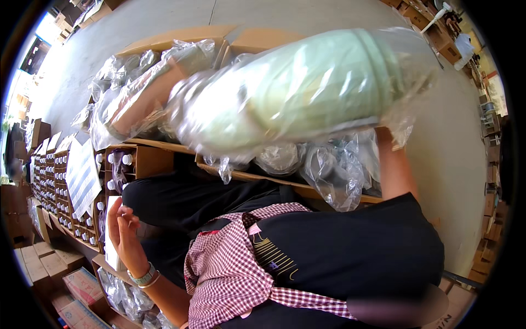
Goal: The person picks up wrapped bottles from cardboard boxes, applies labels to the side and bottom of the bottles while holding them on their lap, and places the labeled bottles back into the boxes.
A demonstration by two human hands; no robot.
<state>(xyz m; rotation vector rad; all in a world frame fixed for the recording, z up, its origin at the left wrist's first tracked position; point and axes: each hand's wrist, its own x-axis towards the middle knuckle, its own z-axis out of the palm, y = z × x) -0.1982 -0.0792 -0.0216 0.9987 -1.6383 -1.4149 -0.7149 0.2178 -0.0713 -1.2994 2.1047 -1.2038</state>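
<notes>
My left hand (pixel 124 230) is raised at the left, its fingers loosely bent and apart, holding nothing. A white box or panel (pixel 111 230) lies just behind it. A large light green container-like item (pixel 324 82) in a clear plastic bag is held up close to the camera, blurred by motion. My right forearm (pixel 392 164) runs up behind this item, and the right hand itself is hidden by it. Below and beyond are open cardboard boxes (pixel 176 146) filled with plastic-wrapped round items (pixel 279 158). A tan item (pixel 144 100) in clear plastic lies slanted over the left one.
Divided cartons of white-capped bottles (pixel 61 189) line the left, with printed sheets (pixel 83 177) on top. Closed cartons (pixel 84 288) and a box of bagged items (pixel 127 294) stand at lower left. Grey floor (pixel 263 16) stretches beyond; more cartons (pixel 441 43) stand at far right.
</notes>
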